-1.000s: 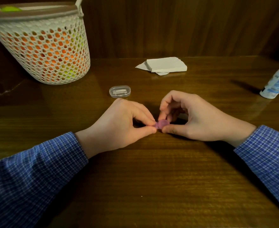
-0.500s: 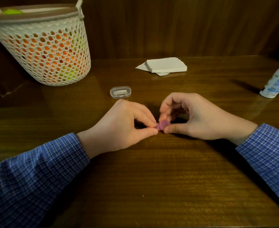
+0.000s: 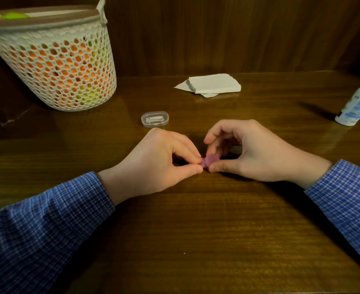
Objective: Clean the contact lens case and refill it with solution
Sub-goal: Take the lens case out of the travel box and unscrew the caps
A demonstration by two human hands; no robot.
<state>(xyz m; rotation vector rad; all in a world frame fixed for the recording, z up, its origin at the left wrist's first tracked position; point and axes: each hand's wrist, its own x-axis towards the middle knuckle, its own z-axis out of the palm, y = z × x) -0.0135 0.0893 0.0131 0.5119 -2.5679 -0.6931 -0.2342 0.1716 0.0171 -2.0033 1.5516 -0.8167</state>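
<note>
Both hands meet low over the dark wooden worktop (image 3: 196,230), pinching a small purple contact lens case (image 3: 209,160) between them. The left hand (image 3: 153,162) pinches its left end between thumb and forefinger; the right hand (image 3: 251,151) pinches the right end, its other fingers curled above. Just beyond the left hand lies a clear plastic box (image 3: 155,118). Farther behind the hands sits a stack of white tissues (image 3: 214,83). Well to the right of the right hand stands a white solution bottle (image 3: 357,107), tilted. Far beyond the left hand stands a perforated basket (image 3: 54,60).
</note>
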